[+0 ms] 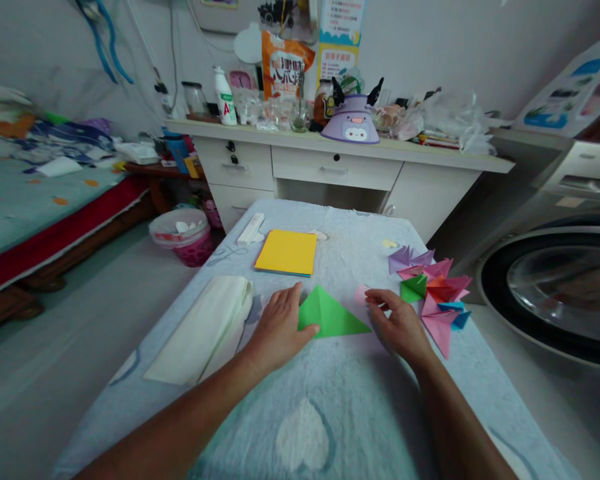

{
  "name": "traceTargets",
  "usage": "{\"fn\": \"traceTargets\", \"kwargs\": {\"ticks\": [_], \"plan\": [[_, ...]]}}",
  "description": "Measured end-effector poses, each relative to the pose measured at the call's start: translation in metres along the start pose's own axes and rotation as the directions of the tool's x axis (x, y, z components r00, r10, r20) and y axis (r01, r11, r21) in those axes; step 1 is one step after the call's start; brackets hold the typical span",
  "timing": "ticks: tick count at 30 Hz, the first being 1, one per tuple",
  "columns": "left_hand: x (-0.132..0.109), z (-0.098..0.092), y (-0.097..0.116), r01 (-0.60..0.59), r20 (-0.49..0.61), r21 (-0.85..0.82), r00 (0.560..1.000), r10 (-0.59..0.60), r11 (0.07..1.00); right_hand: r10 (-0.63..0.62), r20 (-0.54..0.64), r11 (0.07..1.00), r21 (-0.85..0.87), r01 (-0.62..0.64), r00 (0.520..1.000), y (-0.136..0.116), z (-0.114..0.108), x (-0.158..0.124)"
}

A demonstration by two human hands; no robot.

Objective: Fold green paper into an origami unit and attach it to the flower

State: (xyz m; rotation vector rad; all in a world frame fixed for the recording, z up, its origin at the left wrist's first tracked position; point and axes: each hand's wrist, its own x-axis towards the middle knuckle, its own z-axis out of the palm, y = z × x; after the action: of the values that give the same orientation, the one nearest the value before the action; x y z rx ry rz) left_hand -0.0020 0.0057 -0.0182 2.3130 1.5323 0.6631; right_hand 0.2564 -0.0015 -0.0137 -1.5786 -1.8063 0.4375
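A green sheet of origami paper (330, 317), folded into a triangle with a crease down from its peak, lies on the cloth-covered table. My left hand (280, 323) rests over its left end, thumb on the lower edge and fingers stretched out, so that corner is hidden. At the right tip, my right hand (395, 320) hovers with its fingers loosely bent and nothing visible between them. Ahead of my left hand sits a stack of square paper (287, 252), yellow on top. Several folded paper pieces (437, 290) in pink, purple, green, red and blue lie beyond my right hand.
A folded pale cloth or paper bundle (205, 330) lies left of my left arm. Near the far left corner is a narrow white box (251, 229). Behind the table stands a cluttered white desk (337, 167); a washing machine (560, 267) is at the right, a lined bin (185, 240) at the left.
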Motion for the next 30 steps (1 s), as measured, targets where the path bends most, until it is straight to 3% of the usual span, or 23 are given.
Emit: {"fn": "traceTargets", "kwargs": {"ticks": [5, 11, 19, 24, 30], "plan": [[0.004, 0.010, -0.003, 0.076, -0.056, -0.137, 0.995, -0.084, 0.988, -0.086, 0.102, 0.994, -0.051, 0.091, 0.991, -0.008, 0.015, -0.003], [0.004, 0.007, -0.008, 0.017, -0.074, -0.236, 0.997, -0.035, 0.972, -0.102, 0.153, 0.991, -0.067, 0.113, 0.983, -0.014, 0.026, -0.007], [0.003, 0.001, -0.006, -0.030, -0.020, -0.440, 1.000, 0.024, 0.898, -0.138, 0.204, 0.988, -0.044, 0.149, 0.969, -0.022, 0.019, -0.007], [0.002, 0.001, -0.005, -0.069, -0.075, -0.432, 0.996, 0.041, 0.899, -0.176, 0.164, 0.984, -0.012, 0.180, 0.971, -0.019, 0.017, -0.006], [-0.002, -0.003, -0.003, -0.276, -0.157, -0.315, 0.959, 0.237, 0.908, -0.201, 0.073, 0.979, -0.008, 0.202, 0.977, -0.018, 0.019, -0.008]]}}
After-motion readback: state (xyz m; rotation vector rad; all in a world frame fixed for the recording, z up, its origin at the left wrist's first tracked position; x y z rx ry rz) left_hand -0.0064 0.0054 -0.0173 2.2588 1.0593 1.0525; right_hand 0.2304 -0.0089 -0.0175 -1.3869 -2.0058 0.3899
